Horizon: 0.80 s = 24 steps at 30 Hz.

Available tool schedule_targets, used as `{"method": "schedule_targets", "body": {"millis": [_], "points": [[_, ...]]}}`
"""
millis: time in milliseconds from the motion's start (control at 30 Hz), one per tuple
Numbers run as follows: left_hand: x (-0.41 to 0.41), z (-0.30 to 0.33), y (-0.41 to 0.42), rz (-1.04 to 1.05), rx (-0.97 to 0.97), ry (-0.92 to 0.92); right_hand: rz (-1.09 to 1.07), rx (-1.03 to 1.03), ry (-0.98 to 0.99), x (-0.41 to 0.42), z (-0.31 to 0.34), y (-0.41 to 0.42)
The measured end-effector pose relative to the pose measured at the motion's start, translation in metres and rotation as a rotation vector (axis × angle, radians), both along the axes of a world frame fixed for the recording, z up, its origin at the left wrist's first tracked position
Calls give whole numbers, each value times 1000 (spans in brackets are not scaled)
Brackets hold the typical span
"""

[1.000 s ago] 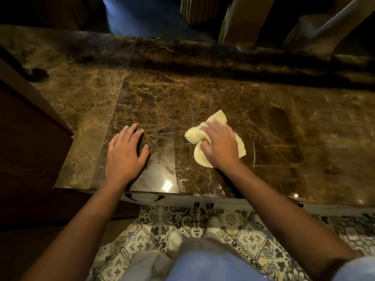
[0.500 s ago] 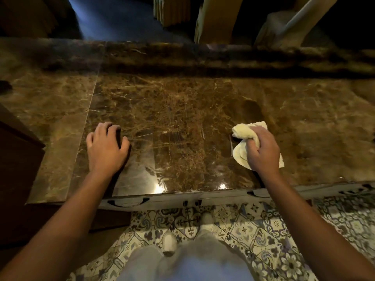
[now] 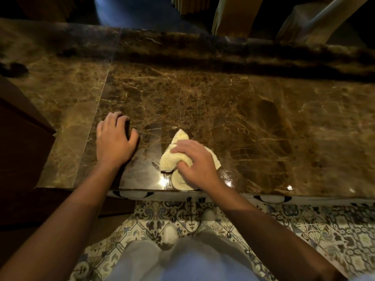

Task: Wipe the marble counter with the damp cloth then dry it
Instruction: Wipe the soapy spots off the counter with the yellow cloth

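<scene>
Cloth position is the main delta: the crumpled pale-yellow terry cloth (image 3: pixel 176 153) sat well to the right on the slab half a second back, now it's left of that, near the front edge of the brown veined polished marble counter (image 3: pixel 263 122) and just right of the left hand. Right hand (image 3: pixel 195 161) lies on top of the cloth, fingers curled over and into the bunched fabric, gripping it and pressing it to the stone; one pointed corner of cloth sticks out past the fingers toward the back, another flap shows below the palm at the counter edge. Left hand (image 3: pixel 114 141) rests on the marble just right of the slab seam, about where it was earlier, palm down; fingers now bent at the knuckles with tips on the surface, holding nothing. Hands near each other, not touching. Glossy highlights on the stone beside the cloth; can't tell wet from polish. Dark wooden cabinet (image 3: pixel 22 142) butts the counter's left end. Patterned blue-and-white floor tile (image 3: pixel 304 230) below the front edge, with the person's light trousers and white shoes over it. No containers on the counter.
</scene>
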<state>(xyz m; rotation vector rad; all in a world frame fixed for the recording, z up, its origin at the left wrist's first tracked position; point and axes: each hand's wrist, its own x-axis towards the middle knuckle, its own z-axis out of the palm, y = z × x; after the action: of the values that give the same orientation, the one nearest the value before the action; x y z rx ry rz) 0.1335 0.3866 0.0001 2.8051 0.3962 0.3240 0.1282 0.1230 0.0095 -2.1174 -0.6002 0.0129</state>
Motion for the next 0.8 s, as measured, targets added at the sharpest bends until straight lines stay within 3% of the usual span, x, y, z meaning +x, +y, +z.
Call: {"method": "schedule_targets", "body": {"millis": [133,200,400,533,800], "points": [[-1,0,0,3,-2,-14,138,40,67,-28,9,-1],[-1,0,0,0,-6,-21,90,45,86,-24,17,-20],[-1,0,0,-8,3,-11,-454,13,27,31,36,-138],[-2,2,0,-5,3,-3,-682,-12,100,33,18,-172],[-5,6,-3,-3,-11,8,-503,27,66,-30,-2,-97]]}}
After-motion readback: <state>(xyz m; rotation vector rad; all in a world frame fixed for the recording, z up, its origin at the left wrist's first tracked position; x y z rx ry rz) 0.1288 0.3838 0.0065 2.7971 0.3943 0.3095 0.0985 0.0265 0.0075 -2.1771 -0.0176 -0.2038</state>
